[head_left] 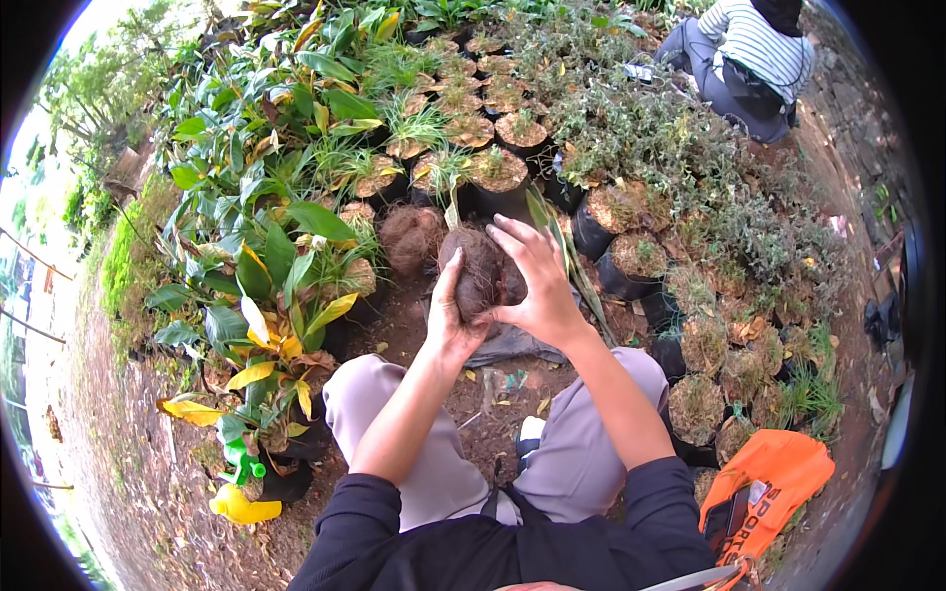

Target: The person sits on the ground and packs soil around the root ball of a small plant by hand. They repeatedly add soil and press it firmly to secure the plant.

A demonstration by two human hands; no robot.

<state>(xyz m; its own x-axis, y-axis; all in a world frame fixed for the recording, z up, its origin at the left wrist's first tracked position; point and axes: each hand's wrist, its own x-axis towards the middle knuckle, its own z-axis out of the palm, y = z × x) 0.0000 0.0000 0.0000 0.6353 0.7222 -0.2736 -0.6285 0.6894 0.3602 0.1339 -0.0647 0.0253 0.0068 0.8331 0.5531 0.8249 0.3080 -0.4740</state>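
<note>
Between my two hands, a brown, hairy, fibre-covered ball point(465, 271) is held above the soil, in front of my bent knees. My left hand point(453, 313) cups its left and lower side, thumb pointing upward. Around its right side curves my right hand point(540, 281), fingertips near the top and thumb by the lower edge. A pale green leaf point(452, 215) rises just behind the ball; whether it grows from it I cannot tell. Left of the held ball, a second fibrous brown ball point(412, 239) rests on the ground. More brown fibre shows behind my right hand, partly hidden.
Black-bagged potted plants point(498, 169) stand in rows ahead and along the right. Broad-leaved plants point(286, 246) crowd the left. A yellow spray bottle point(244, 504) with a green head lies at lower left, an orange bag point(774, 492) at lower right. Another person point(744, 64) crouches far right.
</note>
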